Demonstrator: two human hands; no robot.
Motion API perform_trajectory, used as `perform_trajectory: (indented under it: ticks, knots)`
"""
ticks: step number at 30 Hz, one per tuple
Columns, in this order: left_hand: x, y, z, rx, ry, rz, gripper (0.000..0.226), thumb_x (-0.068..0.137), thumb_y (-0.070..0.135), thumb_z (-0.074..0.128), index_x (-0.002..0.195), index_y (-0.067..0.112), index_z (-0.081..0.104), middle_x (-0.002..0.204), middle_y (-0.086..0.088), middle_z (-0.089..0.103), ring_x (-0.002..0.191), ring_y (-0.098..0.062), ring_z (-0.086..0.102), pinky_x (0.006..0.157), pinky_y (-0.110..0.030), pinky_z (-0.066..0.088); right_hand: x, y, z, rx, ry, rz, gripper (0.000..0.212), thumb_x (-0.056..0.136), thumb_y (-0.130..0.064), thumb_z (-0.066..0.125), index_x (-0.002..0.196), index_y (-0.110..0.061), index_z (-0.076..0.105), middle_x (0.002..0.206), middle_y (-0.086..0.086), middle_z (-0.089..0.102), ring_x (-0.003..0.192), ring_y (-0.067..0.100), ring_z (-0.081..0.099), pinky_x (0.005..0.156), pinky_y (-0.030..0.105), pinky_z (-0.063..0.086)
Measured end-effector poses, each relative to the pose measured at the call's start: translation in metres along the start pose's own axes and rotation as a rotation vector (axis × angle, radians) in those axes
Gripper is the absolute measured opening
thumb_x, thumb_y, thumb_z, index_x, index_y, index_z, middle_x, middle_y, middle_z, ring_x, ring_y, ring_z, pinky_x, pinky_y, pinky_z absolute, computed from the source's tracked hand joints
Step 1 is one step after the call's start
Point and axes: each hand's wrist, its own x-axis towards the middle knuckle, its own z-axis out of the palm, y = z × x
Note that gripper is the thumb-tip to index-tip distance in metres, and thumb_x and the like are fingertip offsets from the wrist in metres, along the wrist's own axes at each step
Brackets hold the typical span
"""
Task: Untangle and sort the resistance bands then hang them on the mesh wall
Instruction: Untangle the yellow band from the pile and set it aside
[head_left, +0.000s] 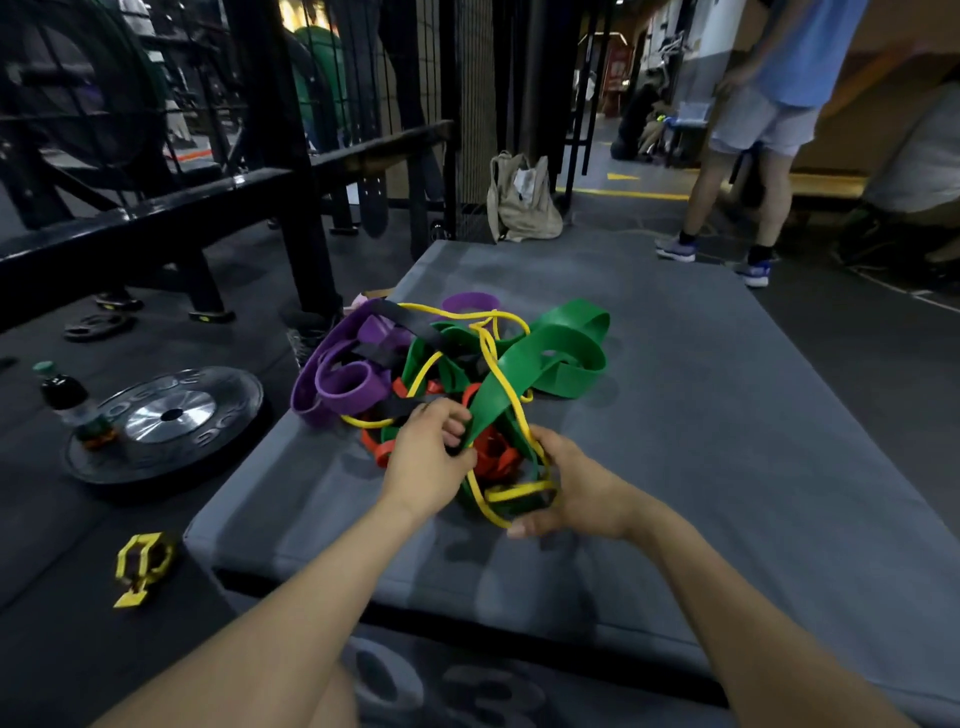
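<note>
Both hands are working the tangle: left hand (428, 462) pinching the green band (519, 364), right hand (576, 493) gripping the yellow band (498, 374); feed loops out slowly, never yanking.

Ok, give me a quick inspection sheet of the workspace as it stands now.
Surface: grey mat on dark gym floor.
Job's things: bands in one tangle on the mat: purple, green, yellow, red, black; none hung.
Clutter: weight plate, bottle, yellow clip, beige bag.
Hands: left hand pinches the green band; right hand holds yellow loops.
Cables: nothing seen.
Surroundings: mesh wall behind the mat; a person stands far right.
</note>
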Motion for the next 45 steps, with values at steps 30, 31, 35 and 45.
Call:
perform_trajectory:
  ticks: [30, 31, 35, 45]
  knots:
    - [-0.021, 0.045, -0.008, -0.957, -0.355, -0.311, 0.031, 0.087, -0.011, 0.048, 0.115, 0.001, 0.056, 0.088, -0.004, 0.062, 0.068, -0.003, 0.063, 0.064, -0.016, 0.049, -0.038, -0.019, -0.027, 0.248, 0.514, -0.011, 0.016, 0.089, -0.018, 0.059, 0.097, -0.007, 0.069, 0.082, 0.004, 0.065, 0.078, 0.012, 0.057, 0.078, 0.030, 0.047]
    - [-0.022, 0.046, -0.007, -0.959, -0.375, -0.289, 0.035, 0.086, -0.014, 0.045, 0.115, 0.003, 0.056, 0.089, -0.003, 0.063, 0.071, -0.003, 0.064, 0.066, -0.014, 0.052, -0.038, -0.023, -0.026, 0.301, 0.470, -0.029, 0.016, 0.090, -0.019, 0.058, 0.097, -0.009, 0.068, 0.085, 0.007, 0.066, 0.079, 0.013, 0.057, 0.079, 0.032, 0.049]
    - [-0.026, 0.050, 0.001, -0.889, -0.474, -0.202, 0.043, 0.087, -0.017, 0.041, 0.116, 0.010, 0.057, 0.089, 0.001, 0.067, 0.082, -0.008, 0.064, 0.074, -0.018, 0.050, -0.035, -0.022, -0.022, 0.332, 0.455, 0.008, 0.033, 0.076, -0.011, 0.074, 0.106, -0.005, 0.062, 0.084, 0.007, 0.064, 0.080, 0.017, 0.059, 0.084, 0.037, 0.051]
    - [-0.010, 0.028, 0.018, 0.051, -0.092, -0.082, 0.035, 0.080, 0.014, 0.068, 0.114, 0.012, 0.057, 0.106, -0.003, 0.049, 0.097, -0.020, 0.056, 0.094, -0.031, 0.045, -0.019, 0.019, -0.026, 0.196, 0.528, 0.314, 0.048, 0.070, -0.016, 0.080, 0.108, -0.008, 0.052, 0.069, -0.001, 0.049, 0.070, 0.018, 0.053, 0.068, 0.028, 0.041]
